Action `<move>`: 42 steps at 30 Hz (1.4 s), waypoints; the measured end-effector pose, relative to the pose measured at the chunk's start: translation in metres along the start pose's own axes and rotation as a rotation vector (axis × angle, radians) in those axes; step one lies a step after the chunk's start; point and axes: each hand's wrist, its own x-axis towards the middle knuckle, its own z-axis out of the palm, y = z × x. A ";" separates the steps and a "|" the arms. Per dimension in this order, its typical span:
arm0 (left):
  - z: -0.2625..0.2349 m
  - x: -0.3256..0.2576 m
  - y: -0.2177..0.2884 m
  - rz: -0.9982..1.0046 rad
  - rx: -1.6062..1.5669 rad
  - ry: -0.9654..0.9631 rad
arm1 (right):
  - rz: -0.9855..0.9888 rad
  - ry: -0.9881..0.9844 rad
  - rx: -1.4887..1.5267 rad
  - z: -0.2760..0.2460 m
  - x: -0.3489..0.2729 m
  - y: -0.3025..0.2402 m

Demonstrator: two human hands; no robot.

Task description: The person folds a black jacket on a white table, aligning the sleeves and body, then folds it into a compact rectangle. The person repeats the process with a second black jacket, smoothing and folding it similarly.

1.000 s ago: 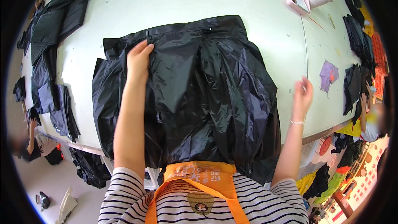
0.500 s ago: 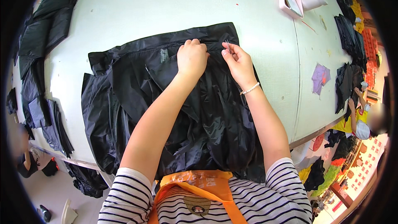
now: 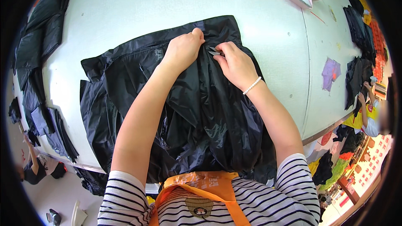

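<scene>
- Both hands have come together on the black jacket (image 3: 201, 113), near its collar.
- Left hand (image 3: 182, 50) presses the fabric, grip closed.
- Right hand (image 3: 236, 65) pinches small metal snips (image 3: 215, 52).

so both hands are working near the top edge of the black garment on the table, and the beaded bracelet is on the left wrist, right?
Not quite. In the head view the white beaded bracelet is on the right wrist, not the left. The rest holds: left hand and right hand are both near the top edge of the black garment on the table.

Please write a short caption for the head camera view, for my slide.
Both hands, left hand and right hand, work small snips at a black jacket on a pale table.
</scene>
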 end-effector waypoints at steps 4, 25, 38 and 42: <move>-0.003 0.003 -0.002 0.045 0.040 -0.010 | 0.062 -0.018 0.036 -0.006 0.008 -0.010; -0.051 -0.050 0.027 -0.018 -0.143 0.164 | 0.113 -0.088 0.053 -0.011 0.031 -0.008; -0.148 -0.352 0.028 -0.607 -0.700 -0.492 | -0.068 -0.309 -0.120 0.046 -0.032 -0.157; -0.104 -0.273 -0.026 -0.824 -0.972 0.372 | 0.068 -0.107 0.018 0.068 -0.041 -0.104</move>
